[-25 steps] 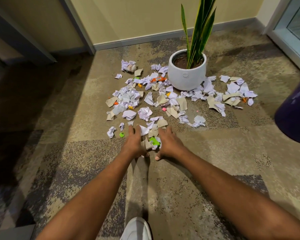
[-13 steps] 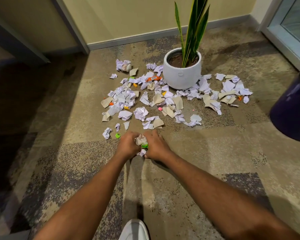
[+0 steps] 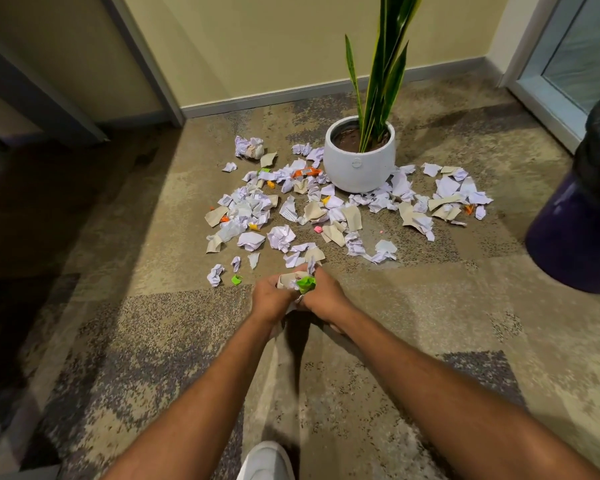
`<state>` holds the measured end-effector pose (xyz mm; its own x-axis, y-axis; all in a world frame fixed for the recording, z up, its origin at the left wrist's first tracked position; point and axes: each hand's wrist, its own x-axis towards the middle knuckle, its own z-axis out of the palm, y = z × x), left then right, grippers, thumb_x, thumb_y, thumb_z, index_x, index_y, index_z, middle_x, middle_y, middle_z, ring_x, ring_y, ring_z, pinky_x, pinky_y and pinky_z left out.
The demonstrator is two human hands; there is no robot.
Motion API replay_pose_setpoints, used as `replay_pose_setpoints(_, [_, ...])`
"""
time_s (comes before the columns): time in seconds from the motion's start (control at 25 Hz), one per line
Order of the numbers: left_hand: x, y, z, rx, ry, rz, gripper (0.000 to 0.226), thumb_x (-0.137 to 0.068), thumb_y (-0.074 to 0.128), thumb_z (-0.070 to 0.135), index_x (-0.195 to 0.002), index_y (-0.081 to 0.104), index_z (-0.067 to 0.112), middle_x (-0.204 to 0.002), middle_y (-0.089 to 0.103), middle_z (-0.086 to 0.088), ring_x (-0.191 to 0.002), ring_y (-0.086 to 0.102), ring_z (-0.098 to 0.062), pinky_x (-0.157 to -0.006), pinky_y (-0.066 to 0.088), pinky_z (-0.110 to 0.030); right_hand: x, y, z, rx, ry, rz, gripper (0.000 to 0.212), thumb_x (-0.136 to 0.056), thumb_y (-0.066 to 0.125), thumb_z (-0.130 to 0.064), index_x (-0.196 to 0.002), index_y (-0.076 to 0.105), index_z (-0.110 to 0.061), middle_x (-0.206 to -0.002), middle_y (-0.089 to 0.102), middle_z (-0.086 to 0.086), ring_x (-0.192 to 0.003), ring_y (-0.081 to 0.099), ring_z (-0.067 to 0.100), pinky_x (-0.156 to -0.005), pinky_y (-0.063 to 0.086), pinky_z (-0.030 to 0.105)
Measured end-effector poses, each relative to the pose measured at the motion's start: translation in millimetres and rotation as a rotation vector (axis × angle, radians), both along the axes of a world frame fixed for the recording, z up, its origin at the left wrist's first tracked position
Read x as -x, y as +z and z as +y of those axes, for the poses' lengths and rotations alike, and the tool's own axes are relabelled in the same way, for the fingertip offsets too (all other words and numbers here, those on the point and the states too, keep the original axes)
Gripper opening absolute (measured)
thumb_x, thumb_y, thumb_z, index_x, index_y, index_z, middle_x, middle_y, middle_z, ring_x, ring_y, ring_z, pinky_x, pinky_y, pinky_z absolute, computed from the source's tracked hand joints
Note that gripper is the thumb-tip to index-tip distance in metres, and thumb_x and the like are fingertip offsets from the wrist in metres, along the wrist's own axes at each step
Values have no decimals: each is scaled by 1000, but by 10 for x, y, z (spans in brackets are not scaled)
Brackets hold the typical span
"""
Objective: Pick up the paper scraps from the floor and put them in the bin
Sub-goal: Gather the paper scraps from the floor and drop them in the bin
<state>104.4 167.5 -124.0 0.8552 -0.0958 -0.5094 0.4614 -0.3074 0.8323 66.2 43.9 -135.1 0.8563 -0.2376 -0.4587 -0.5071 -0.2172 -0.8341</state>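
My left hand (image 3: 271,299) and my right hand (image 3: 324,296) are pressed together just above the carpet, gripping a bunch of paper scraps (image 3: 300,280) between them: white and beige pieces plus a bright green one on top. Several more crumpled white, beige and coloured scraps (image 3: 281,220) lie scattered on the floor beyond my hands, spreading around the plant pot. The bin (image 3: 582,230), dark purple with a black liner, stands at the right edge, partly cut off by the frame.
A white pot (image 3: 359,161) with a tall green plant stands among the scraps. Walls and a skirting board close off the back. A glass door frame (image 3: 548,77) is at the far right. My white shoe (image 3: 265,460) shows at the bottom.
My hands went from lying flat on either side of the nearest scraps to closing together around them and lifting the bunch slightly off the carpet.
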Motion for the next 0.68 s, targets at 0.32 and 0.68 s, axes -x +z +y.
replay_pose_setpoints(0.32, [-207, 750, -974, 51, -65, -105, 27, -78, 74, -8, -95, 80, 12, -89, 81, -10, -81, 75, -28, -70, 62, -40, -107, 930, -986, 119, -52, -104, 75, -73, 84, 8, -137, 63, -25, -120, 73, 3, -110, 69, 25, -92, 62, 39])
replay_pose_setpoints(0.68, [-11, 2095, -2901, 335, -124, -172, 38, -82, 71, -9, -119, 73, -2, -106, 75, -20, -90, 68, -28, -77, 59, -43, 253, 2729, -2595, 216, -94, -242, 46, -78, 63, 29, -99, 67, -12, -95, 71, 20, -81, 74, 31, -64, 69, 44])
